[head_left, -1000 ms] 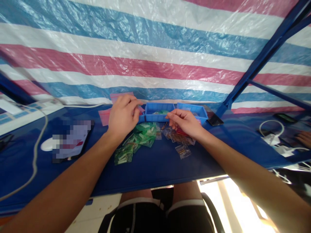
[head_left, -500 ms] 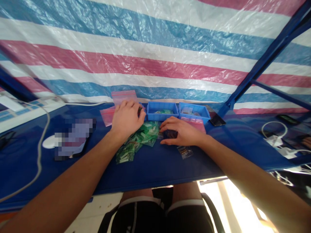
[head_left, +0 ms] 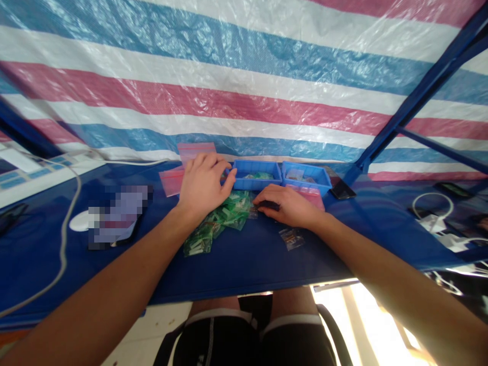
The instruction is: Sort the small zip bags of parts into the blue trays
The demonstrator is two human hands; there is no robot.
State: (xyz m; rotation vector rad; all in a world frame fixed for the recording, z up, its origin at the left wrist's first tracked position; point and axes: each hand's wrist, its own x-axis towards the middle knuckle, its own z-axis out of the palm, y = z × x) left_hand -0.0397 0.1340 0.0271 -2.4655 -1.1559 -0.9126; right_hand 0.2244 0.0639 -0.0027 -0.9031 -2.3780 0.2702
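Note:
My left hand point(head_left: 204, 185) hovers over the left end of the bin row, thumb apart from the curved fingers, with nothing visible in its grasp. It partly covers a blue bin and the pink zip bags point(head_left: 172, 180). Below it spreads a pile of small green-tinted bags point(head_left: 229, 213) with pale pieces inside. My right hand point(head_left: 285, 204) rests low at the pile's right edge. Its thumb and fingertips come together on a small clear bag point(head_left: 252, 212), though the grip is partly hidden. Another clear bag with brownish contents point(head_left: 292, 238) lies below that wrist.
Behind the hands stand a middle blue bin point(head_left: 257, 185) holding green bags and a right blue bin point(head_left: 305, 175) holding clear ones. A pink bag point(head_left: 312, 195) lies before the right bin. A dark phone point(head_left: 343, 189), a blurred-out device point(head_left: 120, 216) and a white cable point(head_left: 63, 239) also lie there.
My right thumb and fingers have closed toward each other at the pile's edge. My left thumb has spread slightly away from its fingers. The view has shifted a little.

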